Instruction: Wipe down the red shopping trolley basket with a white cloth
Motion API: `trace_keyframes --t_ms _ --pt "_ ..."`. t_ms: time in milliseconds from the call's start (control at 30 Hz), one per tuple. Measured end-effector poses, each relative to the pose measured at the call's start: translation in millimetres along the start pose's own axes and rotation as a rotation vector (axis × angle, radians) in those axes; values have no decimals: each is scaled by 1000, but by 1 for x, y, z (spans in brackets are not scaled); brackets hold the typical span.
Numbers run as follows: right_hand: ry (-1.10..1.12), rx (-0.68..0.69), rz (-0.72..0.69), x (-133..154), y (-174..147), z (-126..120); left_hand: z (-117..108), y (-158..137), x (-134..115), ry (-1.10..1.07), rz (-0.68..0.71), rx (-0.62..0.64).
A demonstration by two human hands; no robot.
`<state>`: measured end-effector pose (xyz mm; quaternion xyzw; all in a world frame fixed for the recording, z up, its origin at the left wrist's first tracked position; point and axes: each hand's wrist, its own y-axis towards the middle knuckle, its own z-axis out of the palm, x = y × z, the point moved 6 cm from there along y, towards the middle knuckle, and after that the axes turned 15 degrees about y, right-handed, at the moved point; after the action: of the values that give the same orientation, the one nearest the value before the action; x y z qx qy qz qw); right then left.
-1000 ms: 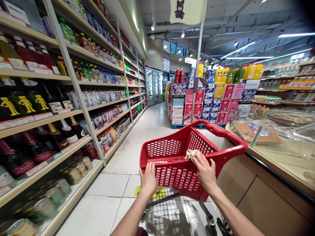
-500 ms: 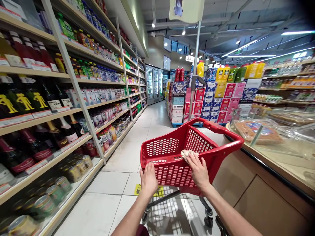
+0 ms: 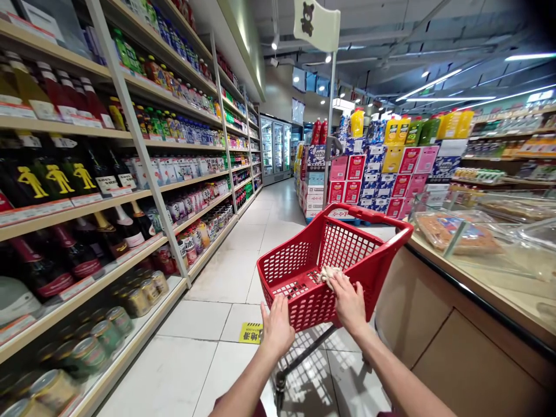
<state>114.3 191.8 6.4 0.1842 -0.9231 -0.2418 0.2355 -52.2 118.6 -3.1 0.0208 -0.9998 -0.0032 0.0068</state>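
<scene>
"Grip first: what did each hand have?"

"The bare right hand (image 3: 350,304) held a crumpled, off-white fabric cloth (image 3: 330,274), which bunched out just past its fingertips at the near side of a red, perforated plastic shopping cart (image 3: 310,298). The bare left hand (image 3: 278,324) touched that near side farther left; whether it clenched or merely rested, I couldn't tell."

"How did the cloth seem likely to handle?"

"Light and soft, I judged, and not fragile. It looked apt to bunch or creep out from beneath the fingers, so gathering it into a pad under the right fingertips seemed the surest hold."

"And the cart?"

"Stiff, probably smooth, and ready to roll, I thought, since a dark wheeled caster (image 3: 280,382) showed below the left hand. The rim by the left fingers seemed a sounder hold than the holed wall beneath them."
</scene>
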Motion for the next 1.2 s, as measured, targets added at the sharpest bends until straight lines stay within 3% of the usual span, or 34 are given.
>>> trace_keyframes --t_ms 67,167,267,433,633,767,833,1033,1133,1200 --pt "10 -7 -16 6 -6 2 1 -4 -9 -23 23 -6" --pt "69 4 -147 27 -25 8 -2 -7 -25 -48 147 -22" --pt "89 -4 -172 21 -35 2 -12 -3 -27 7 270 -34" --pt "3 -55 16 -14 -33 -20 -15 10 -13 159 206 19" --pt "26 -49 -44 -13 -79 -26 -16 10 -38 87 316 -83" --pt "-17 -93 9 -36 -97 -35 -14 21 -27 112 193 -61" --pt "-30 -132 46 -33 -97 -31 -7 23 -27 125 194 -35" --pt "76 -127 -22 21 -76 0 6 16 -52 71 292 -37" --pt "54 -116 -31 3 -72 -12 9 16 -55 24 263 -32" --pt "-4 -158 41 -20 -76 -24 11 17 -57 -15 242 -42"
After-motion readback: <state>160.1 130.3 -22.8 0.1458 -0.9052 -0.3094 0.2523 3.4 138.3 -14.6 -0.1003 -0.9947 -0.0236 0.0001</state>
